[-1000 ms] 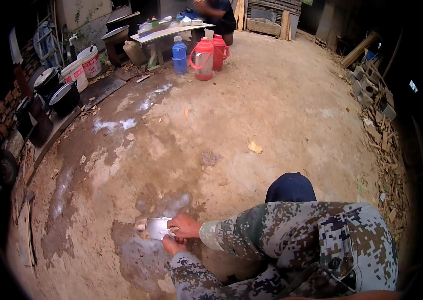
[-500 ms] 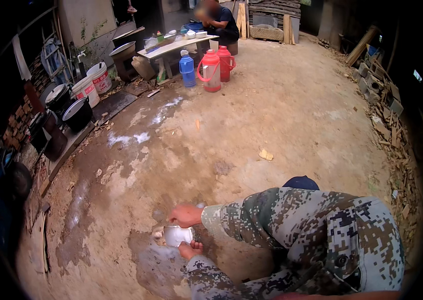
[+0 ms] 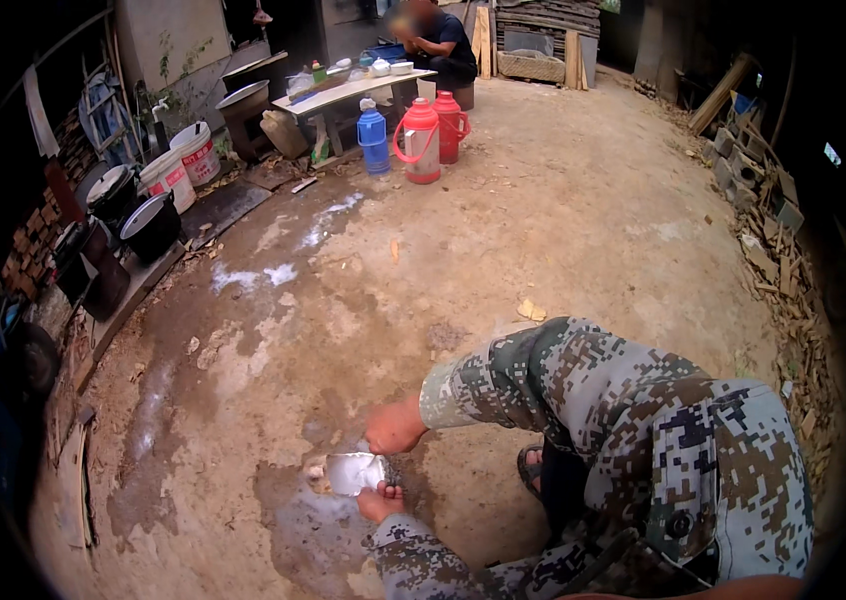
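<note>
Low in the frame, left of centre, a white vessel (image 3: 351, 475) appears over a wet patch (image 3: 318, 540) of the ground (image 3: 563, 230). The left hand (image 3: 380, 502) grips its lower right edge, fingers curled. The right hand (image 3: 395, 427) is bent down near its upper right rim; the fingers are hidden, so whether they hold anything cannot be told. At upper centre stand a blue flask (image 3: 374, 142) and two red flasks (image 3: 423, 148), before a desk (image 3: 343, 92) where a person (image 3: 455, 45) sits. A black pot (image 3: 151, 228) rests at upper left.
</note>
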